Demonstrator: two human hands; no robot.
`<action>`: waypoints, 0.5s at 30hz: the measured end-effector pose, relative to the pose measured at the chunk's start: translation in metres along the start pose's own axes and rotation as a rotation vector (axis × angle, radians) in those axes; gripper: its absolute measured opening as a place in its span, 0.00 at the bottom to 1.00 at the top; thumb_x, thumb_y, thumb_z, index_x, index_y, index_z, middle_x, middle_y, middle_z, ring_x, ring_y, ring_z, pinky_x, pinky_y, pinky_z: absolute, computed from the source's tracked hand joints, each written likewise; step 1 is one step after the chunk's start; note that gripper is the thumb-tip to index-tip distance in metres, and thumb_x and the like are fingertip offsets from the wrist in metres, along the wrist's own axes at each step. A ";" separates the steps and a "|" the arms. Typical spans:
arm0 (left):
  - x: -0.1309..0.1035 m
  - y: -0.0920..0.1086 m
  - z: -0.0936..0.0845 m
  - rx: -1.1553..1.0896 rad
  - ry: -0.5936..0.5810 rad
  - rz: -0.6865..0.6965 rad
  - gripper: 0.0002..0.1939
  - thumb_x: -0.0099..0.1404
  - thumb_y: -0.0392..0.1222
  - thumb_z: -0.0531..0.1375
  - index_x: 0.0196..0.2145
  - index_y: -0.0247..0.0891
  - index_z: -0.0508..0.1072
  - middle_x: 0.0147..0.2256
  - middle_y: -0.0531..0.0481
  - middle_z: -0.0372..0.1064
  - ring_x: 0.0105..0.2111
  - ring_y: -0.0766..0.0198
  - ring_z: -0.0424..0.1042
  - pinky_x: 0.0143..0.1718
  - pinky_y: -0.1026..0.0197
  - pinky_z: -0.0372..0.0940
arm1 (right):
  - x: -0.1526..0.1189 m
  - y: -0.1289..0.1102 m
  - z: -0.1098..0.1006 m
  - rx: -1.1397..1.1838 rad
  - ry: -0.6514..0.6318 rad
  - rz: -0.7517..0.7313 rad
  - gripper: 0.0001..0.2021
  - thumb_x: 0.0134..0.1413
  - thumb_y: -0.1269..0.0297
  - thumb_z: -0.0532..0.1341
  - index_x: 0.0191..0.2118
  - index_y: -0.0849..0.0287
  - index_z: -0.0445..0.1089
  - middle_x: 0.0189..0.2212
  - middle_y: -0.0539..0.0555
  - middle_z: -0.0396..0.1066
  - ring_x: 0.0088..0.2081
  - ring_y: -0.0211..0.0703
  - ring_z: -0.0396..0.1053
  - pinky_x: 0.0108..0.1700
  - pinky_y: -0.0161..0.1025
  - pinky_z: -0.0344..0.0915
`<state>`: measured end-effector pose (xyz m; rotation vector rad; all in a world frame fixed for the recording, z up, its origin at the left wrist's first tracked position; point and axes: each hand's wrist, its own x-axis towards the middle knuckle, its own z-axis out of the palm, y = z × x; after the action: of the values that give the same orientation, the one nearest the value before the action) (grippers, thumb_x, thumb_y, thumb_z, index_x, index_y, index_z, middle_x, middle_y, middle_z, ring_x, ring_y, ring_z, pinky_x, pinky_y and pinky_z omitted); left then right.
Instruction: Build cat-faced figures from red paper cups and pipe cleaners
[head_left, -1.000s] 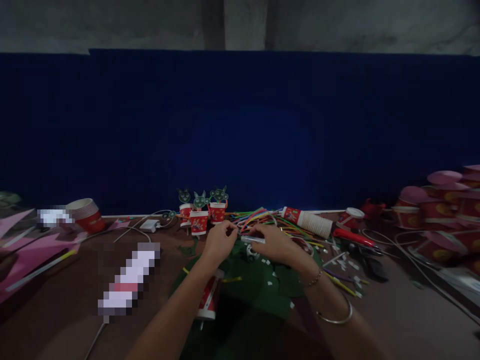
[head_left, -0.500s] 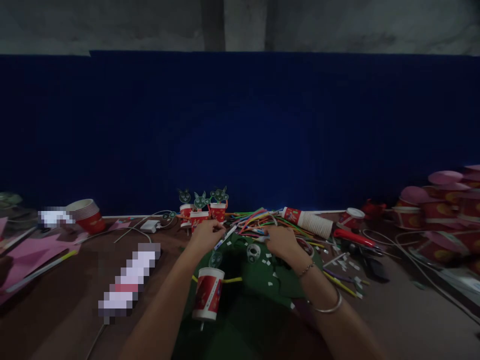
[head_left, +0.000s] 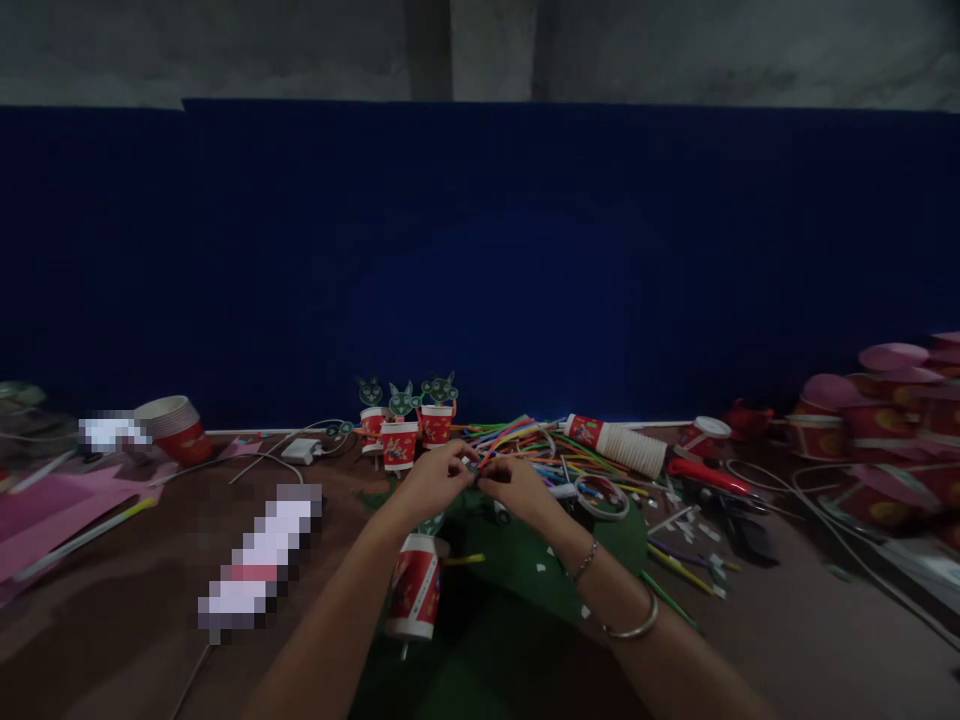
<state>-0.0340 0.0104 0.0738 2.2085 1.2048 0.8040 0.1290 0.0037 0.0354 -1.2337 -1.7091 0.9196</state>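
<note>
My left hand (head_left: pixel 441 478) and my right hand (head_left: pixel 519 488) meet over a dark green sheet (head_left: pixel 555 600). The fingers of both are pinched together, fingertip to fingertip. Whatever small thing lies between them is too dark to make out. Below my left wrist, a red paper cup (head_left: pixel 417 590) with a white rim lies on the sheet, a yellow strip (head_left: pixel 465 560) sticking out from its side. Just beyond my fingers is a heap of thin coloured sticks (head_left: pixel 525 440).
Behind my left hand stand red cups with green animal heads (head_left: pixel 401 440). A nested stack of cups (head_left: pixel 630 448) lies to the right, near a roll of tape (head_left: pixel 602 497) and a red-handled tool (head_left: pixel 709 474). Pink paper (head_left: pixel 67 510) is at left; several pink-topped cups (head_left: pixel 892 430) crowd the right.
My right hand has moved left, away from the sticks, to meet my left hand. My left hand has shifted slightly right. The red cup on the sheet stays in place.
</note>
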 end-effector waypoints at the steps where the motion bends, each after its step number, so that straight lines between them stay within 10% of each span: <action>1: 0.000 0.002 0.001 -0.022 0.013 -0.009 0.13 0.53 0.36 0.55 0.38 0.39 0.70 0.22 0.55 0.70 0.25 0.63 0.69 0.27 0.65 0.58 | 0.000 0.002 0.001 0.029 0.005 0.017 0.05 0.42 0.66 0.60 0.25 0.62 0.69 0.20 0.49 0.68 0.24 0.36 0.64 0.27 0.32 0.57; 12: -0.014 -0.036 -0.029 0.111 0.038 -0.403 0.20 0.38 0.37 0.65 0.34 0.36 0.71 0.25 0.48 0.72 0.28 0.57 0.71 0.25 0.63 0.58 | 0.002 0.008 0.001 0.119 0.030 -0.006 0.05 0.39 0.65 0.60 0.22 0.61 0.67 0.19 0.47 0.65 0.25 0.36 0.62 0.28 0.32 0.58; 15: -0.014 -0.040 -0.029 0.074 -0.107 -0.382 0.17 0.34 0.33 0.64 0.28 0.37 0.72 0.24 0.51 0.72 0.26 0.59 0.70 0.24 0.64 0.59 | 0.003 0.014 0.003 0.106 0.033 0.011 0.04 0.40 0.66 0.60 0.22 0.60 0.66 0.20 0.48 0.66 0.26 0.36 0.63 0.29 0.32 0.59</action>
<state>-0.0835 0.0219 0.0638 1.9579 1.5570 0.4863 0.1312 0.0101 0.0223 -1.1833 -1.6091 0.9786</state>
